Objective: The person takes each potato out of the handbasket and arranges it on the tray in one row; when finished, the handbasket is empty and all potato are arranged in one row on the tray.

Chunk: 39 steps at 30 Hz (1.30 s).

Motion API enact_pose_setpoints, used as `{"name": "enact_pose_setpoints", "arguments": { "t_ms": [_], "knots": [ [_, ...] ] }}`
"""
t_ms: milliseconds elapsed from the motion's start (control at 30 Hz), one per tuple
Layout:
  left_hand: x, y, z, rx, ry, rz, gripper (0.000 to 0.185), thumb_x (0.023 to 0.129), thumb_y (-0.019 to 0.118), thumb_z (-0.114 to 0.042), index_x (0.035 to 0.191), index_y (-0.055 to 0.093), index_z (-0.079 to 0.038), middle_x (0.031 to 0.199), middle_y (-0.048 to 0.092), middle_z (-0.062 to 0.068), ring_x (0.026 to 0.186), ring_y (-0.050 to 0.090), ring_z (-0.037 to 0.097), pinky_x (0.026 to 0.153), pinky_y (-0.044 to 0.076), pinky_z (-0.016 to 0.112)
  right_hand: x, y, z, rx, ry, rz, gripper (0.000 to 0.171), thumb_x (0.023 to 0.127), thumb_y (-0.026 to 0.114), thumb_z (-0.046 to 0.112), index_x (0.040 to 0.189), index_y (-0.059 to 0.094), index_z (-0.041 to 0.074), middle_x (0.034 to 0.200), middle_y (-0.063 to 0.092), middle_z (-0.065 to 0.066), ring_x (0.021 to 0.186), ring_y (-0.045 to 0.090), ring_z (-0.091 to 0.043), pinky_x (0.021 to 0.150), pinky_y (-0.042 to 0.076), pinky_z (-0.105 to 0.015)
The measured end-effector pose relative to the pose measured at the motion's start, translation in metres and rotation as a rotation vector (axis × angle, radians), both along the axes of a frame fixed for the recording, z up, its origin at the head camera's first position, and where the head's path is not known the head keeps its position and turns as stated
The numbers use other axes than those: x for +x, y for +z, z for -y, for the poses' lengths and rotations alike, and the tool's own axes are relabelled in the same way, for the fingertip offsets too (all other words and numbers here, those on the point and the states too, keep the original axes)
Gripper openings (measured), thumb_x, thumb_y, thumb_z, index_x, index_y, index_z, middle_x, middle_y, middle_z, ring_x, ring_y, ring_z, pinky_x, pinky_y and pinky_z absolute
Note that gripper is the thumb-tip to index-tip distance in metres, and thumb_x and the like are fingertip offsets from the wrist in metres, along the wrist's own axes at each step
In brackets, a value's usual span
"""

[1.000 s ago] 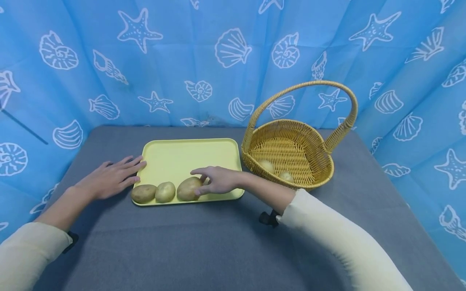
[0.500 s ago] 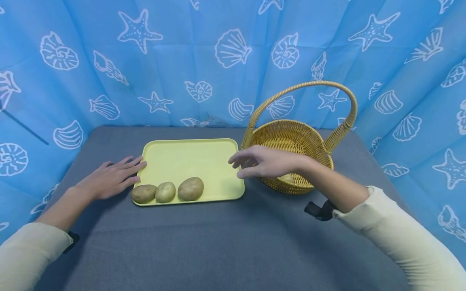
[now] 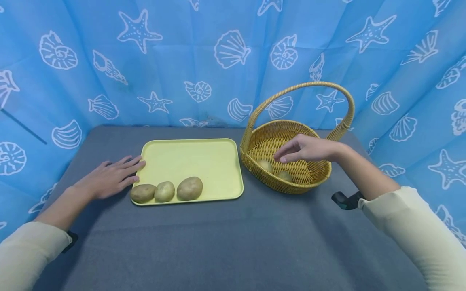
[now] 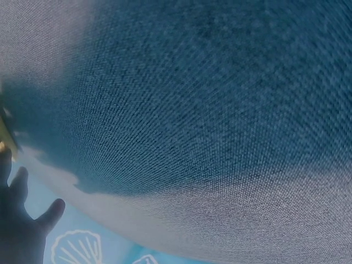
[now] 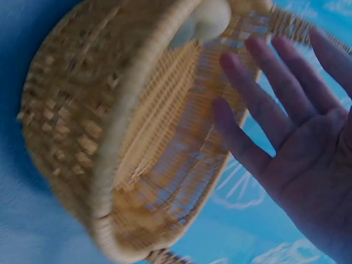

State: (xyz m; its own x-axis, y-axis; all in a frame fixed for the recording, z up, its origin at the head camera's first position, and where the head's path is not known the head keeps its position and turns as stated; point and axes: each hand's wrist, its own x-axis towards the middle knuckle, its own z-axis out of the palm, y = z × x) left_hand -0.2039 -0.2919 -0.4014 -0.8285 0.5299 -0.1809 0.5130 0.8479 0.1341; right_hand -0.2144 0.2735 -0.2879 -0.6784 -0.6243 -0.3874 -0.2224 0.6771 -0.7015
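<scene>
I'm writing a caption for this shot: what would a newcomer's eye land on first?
Probably the wicker basket at the table's right, its tall handle arching up, the right hand over it and two potatoes inside. Next, the yellow tray to its left, with three potatoes along the near edge. Behind hangs a bright blue curtain printed with white shells and starfish.

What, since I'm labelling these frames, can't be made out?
Head view: lower parts of the two potatoes, hidden by the wicker basket.
Head view: right end of the handle, behind the right hand.
Left wrist view: most of the yellow tray, cut off by the left edge.
Right wrist view: the outer weave, blurred.
</scene>
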Motion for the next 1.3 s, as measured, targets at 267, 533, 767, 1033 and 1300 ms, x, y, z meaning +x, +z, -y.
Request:
{"name": "enact_pose_setpoints", "arguments": {
  "t_ms": [267, 533, 767, 1033, 1300],
  "knots": [
    [0.001, 0.000, 0.000, 0.009, -0.001, -0.003, 0.062, 0.106, 0.041, -0.048, 0.157, 0.034, -0.013, 0.161, 0.029, 0.015, 0.146, 0.025, 0.044, 0.105, 0.023, 0.073, -0.012, -0.013, -0.021, 0.034, 0.020, 0.259, 0.050, 0.096, 0.068, 0.018, 0.140, 0.054, -0.003, 0.144, 0.053, -0.019, 0.133, 0.050, -0.033, 0.108, 0.041, -0.040],
    [0.001, -0.001, 0.000, 0.006, 0.000, -0.003, 0.062, 0.106, 0.041, -0.048, 0.157, 0.034, -0.013, 0.161, 0.029, 0.015, 0.146, 0.025, 0.043, 0.105, 0.023, 0.073, -0.019, -0.018, -0.022, 0.114, -0.016, 0.427, 0.053, 0.098, 0.065, 0.022, 0.145, 0.050, 0.003, 0.151, 0.046, -0.015, 0.135, 0.048, -0.030, 0.108, 0.041, -0.050],
    [0.001, 0.001, -0.002, 0.002, -0.006, -0.014, 0.061, 0.106, 0.042, -0.047, 0.156, 0.035, -0.013, 0.161, 0.029, 0.014, 0.146, 0.026, 0.043, 0.105, 0.024, 0.073, -0.022, -0.022, -0.016, 0.144, -0.016, 0.488, 0.057, 0.098, 0.065, 0.021, 0.148, 0.045, 0.002, 0.153, 0.042, -0.018, 0.133, 0.049, -0.034, 0.103, 0.046, -0.050],
    [0.002, 0.001, -0.001, 0.008, -0.001, -0.011, 0.061, 0.106, 0.042, -0.047, 0.156, 0.035, -0.013, 0.161, 0.030, 0.015, 0.146, 0.026, 0.044, 0.104, 0.024, 0.073, -0.023, -0.031, -0.010, 0.151, -0.033, 0.522, 0.058, 0.094, 0.070, 0.017, 0.145, 0.049, 0.000, 0.152, 0.044, -0.019, 0.128, 0.054, -0.031, 0.097, 0.051, -0.045],
    [0.001, 0.000, -0.001, 0.007, -0.006, -0.015, 0.061, 0.106, 0.042, -0.047, 0.156, 0.035, -0.014, 0.161, 0.030, 0.015, 0.145, 0.026, 0.044, 0.104, 0.025, 0.073, -0.025, -0.033, -0.004, 0.159, -0.031, 0.496, 0.053, 0.093, 0.069, 0.010, 0.140, 0.051, -0.005, 0.118, 0.066, -0.010, 0.101, 0.067, -0.022, 0.096, 0.052, -0.044]
  ]
}}
